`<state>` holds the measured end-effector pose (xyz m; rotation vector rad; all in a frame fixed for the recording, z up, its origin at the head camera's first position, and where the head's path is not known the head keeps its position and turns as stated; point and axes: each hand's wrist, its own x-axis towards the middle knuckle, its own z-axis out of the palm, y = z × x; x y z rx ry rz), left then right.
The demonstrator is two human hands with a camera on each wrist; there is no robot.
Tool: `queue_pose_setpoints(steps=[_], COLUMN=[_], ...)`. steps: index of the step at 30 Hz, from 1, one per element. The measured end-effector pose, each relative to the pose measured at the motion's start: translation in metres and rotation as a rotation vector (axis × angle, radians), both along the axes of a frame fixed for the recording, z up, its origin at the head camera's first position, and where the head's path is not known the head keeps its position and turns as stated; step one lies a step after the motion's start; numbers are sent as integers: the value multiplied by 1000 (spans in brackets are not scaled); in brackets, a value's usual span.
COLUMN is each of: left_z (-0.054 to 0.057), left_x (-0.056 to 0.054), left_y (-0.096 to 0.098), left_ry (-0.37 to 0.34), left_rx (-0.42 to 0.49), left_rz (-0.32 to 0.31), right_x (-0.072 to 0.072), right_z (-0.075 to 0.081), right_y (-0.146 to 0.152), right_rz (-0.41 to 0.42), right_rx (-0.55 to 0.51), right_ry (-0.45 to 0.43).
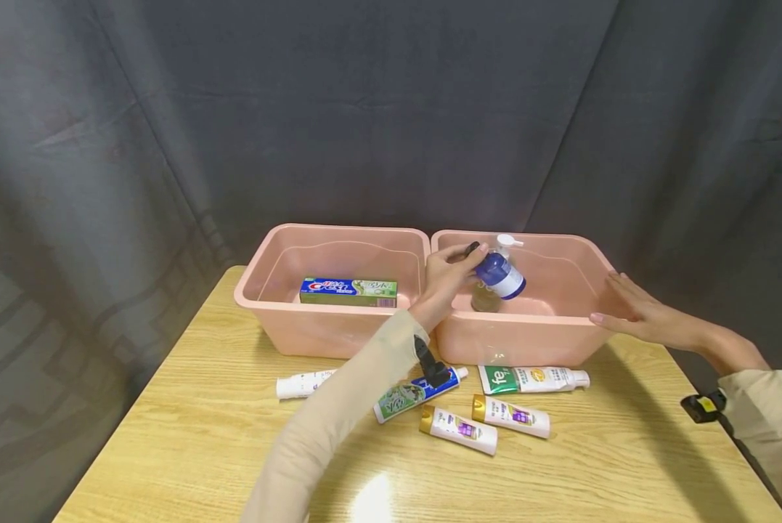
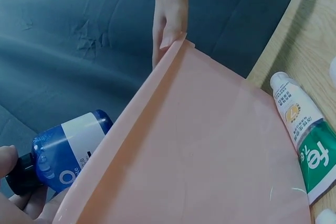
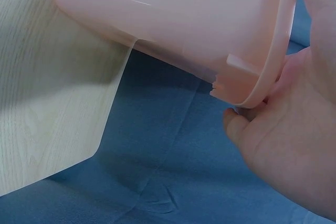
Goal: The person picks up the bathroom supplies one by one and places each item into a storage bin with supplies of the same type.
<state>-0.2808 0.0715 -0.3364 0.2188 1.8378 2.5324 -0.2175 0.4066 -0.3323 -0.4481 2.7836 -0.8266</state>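
My left hand [image 1: 444, 283] pinches a blue bottle [image 1: 500, 274] by its black cap, holding it tilted over the right pink bin [image 1: 528, 341]. Behind and below it in that bin stands a pump bottle [image 1: 485, 299] with a white pump head, partly hidden. In the left wrist view the blue bottle [image 2: 73, 148] shows a white label, and thumb and fingers are at its cap [image 2: 23, 176]. At the bin's right end, my right hand [image 1: 658, 321] rests on the rim with fingers extended. The right wrist view shows this hand [image 3: 294, 140] touching the rim corner.
The left pink bin [image 1: 325, 323] holds a green and blue toothpaste box [image 1: 348, 292]. In front lie a white tube [image 1: 295, 385], a blue-green toothpaste tube [image 1: 406, 396], a green-white tube [image 1: 531, 379] and two gold-capped bottles [image 1: 465, 430] on the wooden table [image 1: 188, 436].
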Motion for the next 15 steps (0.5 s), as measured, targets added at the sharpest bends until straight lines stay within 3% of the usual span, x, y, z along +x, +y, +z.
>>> queue_pose_setpoints(steps=[8,15], left_z=[-1,-1], left_x=[-2,-2], left_y=[1,1], left_ry=[38,15], left_rx=[-90,-188], left_rz=[7,13], right_x=[-2,-3], right_z=[0,-2], right_y=[2,3], right_rz=[6,14], right_rx=[-20,-15], right_ry=[16,25])
